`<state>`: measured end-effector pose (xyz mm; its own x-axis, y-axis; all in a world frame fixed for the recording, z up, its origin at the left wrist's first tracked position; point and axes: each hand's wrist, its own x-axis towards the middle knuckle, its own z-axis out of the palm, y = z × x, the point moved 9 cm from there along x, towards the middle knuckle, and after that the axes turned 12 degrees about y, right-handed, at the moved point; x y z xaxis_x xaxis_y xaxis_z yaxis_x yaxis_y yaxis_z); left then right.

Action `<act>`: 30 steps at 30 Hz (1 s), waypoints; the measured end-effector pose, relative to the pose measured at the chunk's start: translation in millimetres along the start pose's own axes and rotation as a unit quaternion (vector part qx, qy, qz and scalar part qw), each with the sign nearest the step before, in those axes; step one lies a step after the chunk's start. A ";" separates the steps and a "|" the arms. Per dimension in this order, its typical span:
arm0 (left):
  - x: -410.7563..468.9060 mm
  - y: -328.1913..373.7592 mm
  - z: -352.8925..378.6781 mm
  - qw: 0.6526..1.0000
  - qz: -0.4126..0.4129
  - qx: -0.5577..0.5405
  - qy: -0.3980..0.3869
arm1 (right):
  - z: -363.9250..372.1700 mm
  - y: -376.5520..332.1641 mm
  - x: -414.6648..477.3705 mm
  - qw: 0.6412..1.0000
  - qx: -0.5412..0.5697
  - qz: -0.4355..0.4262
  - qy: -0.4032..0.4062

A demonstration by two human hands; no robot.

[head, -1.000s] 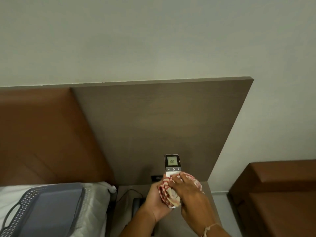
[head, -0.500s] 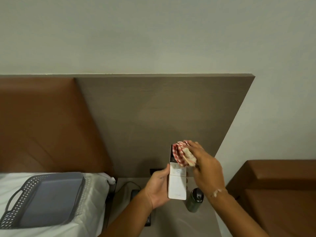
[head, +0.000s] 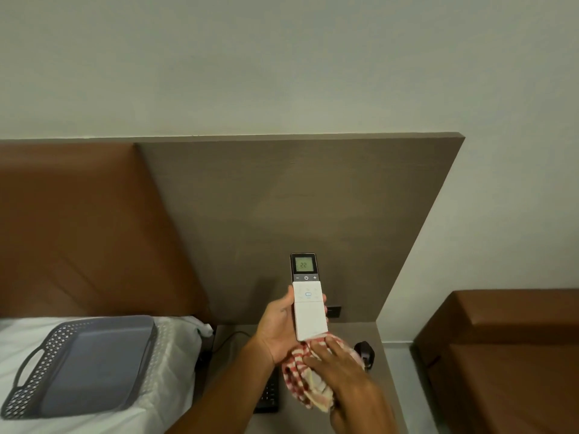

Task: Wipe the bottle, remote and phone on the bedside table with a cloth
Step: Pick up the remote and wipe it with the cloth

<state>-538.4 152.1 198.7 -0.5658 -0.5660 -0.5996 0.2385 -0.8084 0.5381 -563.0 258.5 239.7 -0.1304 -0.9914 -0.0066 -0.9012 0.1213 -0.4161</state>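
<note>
Our left hand (head: 282, 327) grips a slim white plastic remote (head: 308, 303) upright above the bedside table's (head: 382, 386) back edge; our right hand (head: 341, 368) clutches a soft red-checked cloth (head: 300, 375) at its base. It seems light, rigid, slippery: hold its sides.

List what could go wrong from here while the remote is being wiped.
1. The remote is on, its display reading 22, and the cloth in the right hand could press a button and change the setting.
2. The left hand holds the remote above the bedside table; a slip might drop it onto the dark bottle beside the cloth.
</note>
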 end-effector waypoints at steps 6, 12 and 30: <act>-0.8 -15.4 -2.4 0.999 -0.019 0.027 -0.014 | -114.3 34.3 0.8 0.901 0.149 0.053 0.404; -8.5 -32.8 16.6 0.995 -0.028 0.072 -0.062 | -102.2 9.3 57.8 0.952 0.060 0.026 0.299; 70.9 -76.4 -62.9 0.971 -0.031 0.178 0.157 | 9.6 123.2 -68.1 0.810 0.353 0.356 0.303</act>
<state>-547.0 163.6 77.8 -0.2876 -0.5849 -0.7584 -0.1070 -0.7673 0.6323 -661.2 340.5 180.1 -0.8852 -0.4508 -0.1150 -0.0748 0.3818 -0.9212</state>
